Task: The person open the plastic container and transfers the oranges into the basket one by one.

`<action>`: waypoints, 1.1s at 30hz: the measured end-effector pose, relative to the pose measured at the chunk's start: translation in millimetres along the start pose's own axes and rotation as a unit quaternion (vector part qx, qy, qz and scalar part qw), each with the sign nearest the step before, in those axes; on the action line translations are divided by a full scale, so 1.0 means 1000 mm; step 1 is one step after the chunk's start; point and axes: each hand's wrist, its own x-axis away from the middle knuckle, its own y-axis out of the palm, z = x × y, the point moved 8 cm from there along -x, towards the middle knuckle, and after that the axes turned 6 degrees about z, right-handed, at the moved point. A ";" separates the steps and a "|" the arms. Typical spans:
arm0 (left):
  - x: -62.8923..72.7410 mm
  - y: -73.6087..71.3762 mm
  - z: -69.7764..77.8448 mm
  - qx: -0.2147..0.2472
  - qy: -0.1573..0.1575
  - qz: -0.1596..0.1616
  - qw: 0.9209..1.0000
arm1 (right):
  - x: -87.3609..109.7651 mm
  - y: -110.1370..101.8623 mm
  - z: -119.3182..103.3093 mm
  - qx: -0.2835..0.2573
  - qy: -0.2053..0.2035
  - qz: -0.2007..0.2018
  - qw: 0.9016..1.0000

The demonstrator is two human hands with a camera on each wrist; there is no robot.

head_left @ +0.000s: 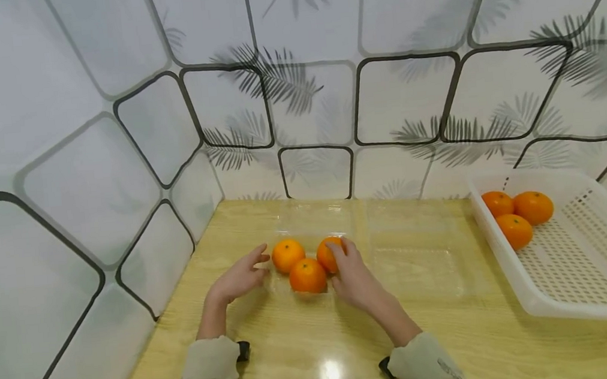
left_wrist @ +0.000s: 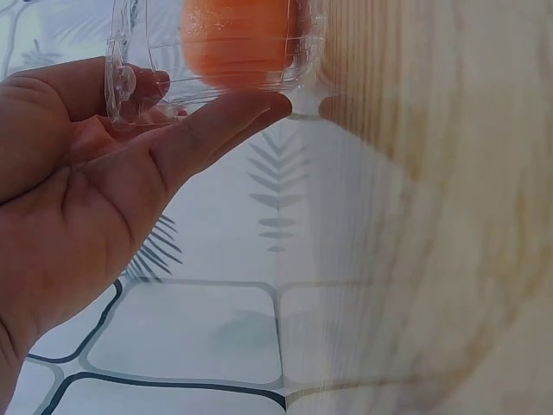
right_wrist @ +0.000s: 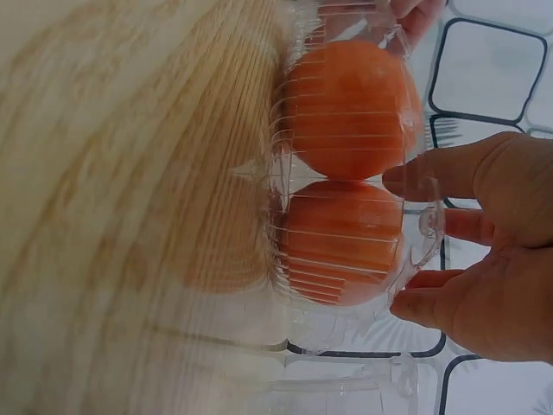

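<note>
Three oranges sit close together in a clear plastic box (right_wrist: 429,223): a left orange (head_left: 287,255), a front orange (head_left: 308,276) and a right orange (head_left: 327,255). My right hand (head_left: 356,278) holds the right orange, its thumb and fingers on either side at the box's rim. On the left, my left hand (head_left: 242,277) is beside the box, fingers loosely spread and apart from the oranges. The left wrist view has its thumb (left_wrist: 229,121) straight along the box's wall; the other fingers are partly hidden behind the clear plastic.
A clear plastic tray-like part (head_left: 418,264) lies flat to the right of the oranges. Farther right, a white perforated basket (head_left: 582,273) holds three more oranges (head_left: 534,208). Patterned walls (head_left: 312,104) border the wooden table (head_left: 280,360) at the back and left.
</note>
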 end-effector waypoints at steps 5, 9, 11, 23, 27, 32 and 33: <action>-0.001 0.004 0.000 0.012 -0.010 -0.010 1.000 | -0.001 0.003 0.002 0.023 0.013 -0.009 1.000; -0.001 0.007 0.001 0.016 -0.014 -0.017 1.000 | 0.000 0.005 0.004 0.032 0.020 -0.005 0.999; -0.001 0.007 0.002 0.015 -0.014 -0.017 1.000 | 0.000 0.005 0.003 0.040 0.016 -0.001 0.999; -0.003 0.002 0.003 0.010 -0.021 0.002 1.000 | -0.021 0.010 0.001 0.077 -0.004 0.006 0.997; -0.003 0.003 0.003 0.018 -0.028 0.001 0.999 | -0.026 0.012 0.006 0.077 0.012 0.012 0.997; -0.002 0.001 0.002 0.016 -0.030 0.012 0.999 | -0.031 0.018 0.009 0.091 0.024 0.002 0.996; -0.002 0.001 0.003 0.013 -0.029 0.014 0.999 | -0.031 0.018 0.010 0.094 0.027 0.000 0.995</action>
